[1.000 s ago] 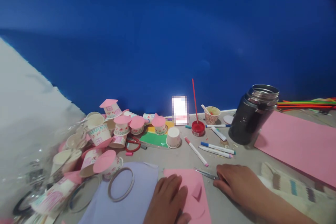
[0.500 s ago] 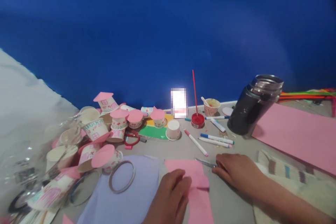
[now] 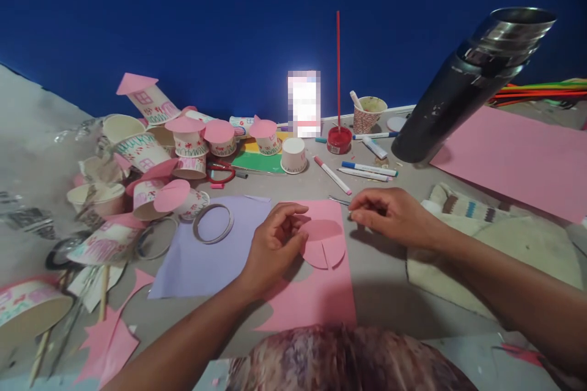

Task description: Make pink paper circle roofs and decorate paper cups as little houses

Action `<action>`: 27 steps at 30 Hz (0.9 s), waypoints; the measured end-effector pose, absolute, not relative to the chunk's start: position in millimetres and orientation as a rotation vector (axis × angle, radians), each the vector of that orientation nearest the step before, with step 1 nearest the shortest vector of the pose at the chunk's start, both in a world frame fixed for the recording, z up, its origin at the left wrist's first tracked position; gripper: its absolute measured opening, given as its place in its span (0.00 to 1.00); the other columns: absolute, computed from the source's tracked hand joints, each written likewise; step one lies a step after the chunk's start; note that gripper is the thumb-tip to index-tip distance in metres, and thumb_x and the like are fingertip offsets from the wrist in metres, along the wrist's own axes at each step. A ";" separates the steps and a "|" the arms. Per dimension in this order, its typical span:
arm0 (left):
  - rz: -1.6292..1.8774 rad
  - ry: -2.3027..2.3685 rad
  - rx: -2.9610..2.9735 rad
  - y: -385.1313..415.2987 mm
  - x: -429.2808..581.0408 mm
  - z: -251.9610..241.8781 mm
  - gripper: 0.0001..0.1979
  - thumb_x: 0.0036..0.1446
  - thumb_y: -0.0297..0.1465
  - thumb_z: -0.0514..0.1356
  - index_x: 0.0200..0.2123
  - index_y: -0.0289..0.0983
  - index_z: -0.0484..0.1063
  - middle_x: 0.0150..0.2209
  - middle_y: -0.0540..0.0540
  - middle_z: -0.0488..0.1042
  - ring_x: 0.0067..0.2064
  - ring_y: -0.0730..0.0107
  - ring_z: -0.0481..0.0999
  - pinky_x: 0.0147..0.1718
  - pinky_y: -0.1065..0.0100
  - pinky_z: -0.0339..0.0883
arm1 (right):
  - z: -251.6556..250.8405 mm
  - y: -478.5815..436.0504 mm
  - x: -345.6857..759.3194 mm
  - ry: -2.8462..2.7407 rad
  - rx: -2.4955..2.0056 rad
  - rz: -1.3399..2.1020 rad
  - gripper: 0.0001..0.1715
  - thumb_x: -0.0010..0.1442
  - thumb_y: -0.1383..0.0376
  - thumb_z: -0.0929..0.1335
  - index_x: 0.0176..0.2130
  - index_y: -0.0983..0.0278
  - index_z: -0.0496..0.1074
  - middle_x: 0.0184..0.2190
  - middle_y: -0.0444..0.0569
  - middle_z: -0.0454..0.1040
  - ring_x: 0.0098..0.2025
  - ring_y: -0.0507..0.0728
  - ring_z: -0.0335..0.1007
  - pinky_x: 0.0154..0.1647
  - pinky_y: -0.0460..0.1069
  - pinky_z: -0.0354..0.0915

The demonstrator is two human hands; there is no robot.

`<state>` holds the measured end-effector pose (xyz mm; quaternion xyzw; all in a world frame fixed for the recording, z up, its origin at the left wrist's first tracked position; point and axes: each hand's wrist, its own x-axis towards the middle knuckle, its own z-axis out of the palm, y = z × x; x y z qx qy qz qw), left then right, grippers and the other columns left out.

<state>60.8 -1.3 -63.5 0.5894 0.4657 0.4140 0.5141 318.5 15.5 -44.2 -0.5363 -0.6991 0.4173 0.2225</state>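
At the near middle of the desk (image 3: 380, 299), over a pink sheet (image 3: 316, 305), a slit pink disc (image 3: 323, 235) is being touched at its left edge by the thumb of the left hand (image 3: 273, 238). That hand's fingers are being held curled, the index finger being arched apart from the thumb; whether the disc is being gripped cannot be told. The left forearm is being angled inward from the lower left.

To the right, the right hand (image 3: 392, 214) is being held with its wrist nearly level, the thumb and index finger being brought together beside a thin metal tool (image 3: 338, 200); whether it is being gripped cannot be told. A cream cloth (image 3: 449, 269) is being crossed by the right forearm.

Left of the disc, a purple sheet (image 3: 229, 263) is being overlapped by a ring (image 3: 195, 229). Farther out, a white paper cup (image 3: 293, 159) is being seen upside down, and a dark flask (image 3: 452, 95) is being shown open at the top.
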 end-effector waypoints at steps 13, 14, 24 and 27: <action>0.753 1.169 1.192 -1.4 66.3 -54.5 0.10 0.52 0.32 0.70 0.36 0.33 0.77 0.24 0.54 0.70 0.25 0.79 0.67 0.24 0.75 0.60 | -53.0 2.6 301.2 -2.012 -1.431 1.197 0.17 0.60 0.55 0.68 0.27 0.63 0.68 0.21 0.38 0.60 0.25 0.49 0.55 0.27 0.46 0.50; 0.706 1.175 1.199 -1.3 65.5 -54.4 0.10 0.52 0.33 0.69 0.34 0.33 0.76 0.21 0.55 0.68 0.23 0.79 0.66 0.23 0.75 0.58 | -53.2 1.7 300.7 -2.024 -1.433 1.133 0.16 0.61 0.56 0.68 0.28 0.64 0.69 0.21 0.38 0.61 0.25 0.49 0.56 0.28 0.46 0.50; 0.644 1.137 1.003 -1.1 61.0 -49.8 0.14 0.49 0.33 0.71 0.35 0.34 0.73 0.19 0.55 0.72 0.17 0.76 0.71 0.15 0.76 0.63 | -59.9 1.7 297.9 -2.107 -1.407 1.189 0.16 0.59 0.56 0.70 0.27 0.63 0.67 0.22 0.40 0.64 0.25 0.51 0.58 0.28 0.47 0.51; 0.662 1.073 0.933 -1.0 60.8 -52.1 0.16 0.47 0.32 0.73 0.36 0.33 0.73 0.21 0.53 0.75 0.17 0.73 0.75 0.17 0.74 0.68 | -60.1 1.2 296.2 -2.056 -1.437 1.198 0.13 0.58 0.57 0.71 0.28 0.63 0.70 0.22 0.41 0.65 0.26 0.51 0.59 0.28 0.47 0.51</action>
